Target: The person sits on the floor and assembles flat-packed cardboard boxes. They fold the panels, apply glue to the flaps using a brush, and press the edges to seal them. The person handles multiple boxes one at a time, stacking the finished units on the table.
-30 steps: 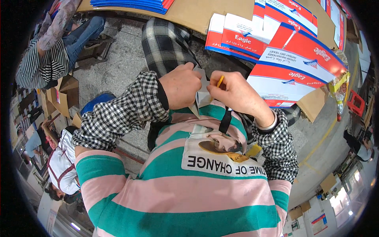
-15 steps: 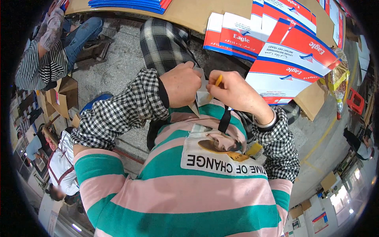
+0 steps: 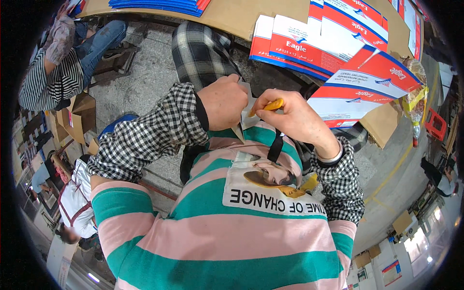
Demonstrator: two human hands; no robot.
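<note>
My left hand (image 3: pixel 222 105) is closed on a pale grey piece of card (image 3: pixel 248 121) in front of my belly. In my right hand (image 3: pixel 290 116), a small yellow tool (image 3: pixel 274 104) is held between thumb and fingers, its tip end by the card. It looks like a craft knife, but its blade does not show. Just beyond the right hand, a red, white and blue printed carton blank (image 3: pixel 360 89) slants from near my lap toward the table's right end. Whether it joins the grey card is hidden by the hand.
More printed carton blanks (image 3: pixel 302 43) lie overlapped on the brown table (image 3: pixel 237 19), with a blue-edged stack (image 3: pixel 159 4) at far left. A yellow-wrapped clear bag (image 3: pixel 414 104) and a red plastic stool (image 3: pixel 436 123) are at right. A person in stripes (image 3: pixel 50 77) sits at left.
The right hand has turned and the yellow tool has swung from upright to nearly level. The slanted carton blank has dropped lower and to the right. My left hand stays on the card.
</note>
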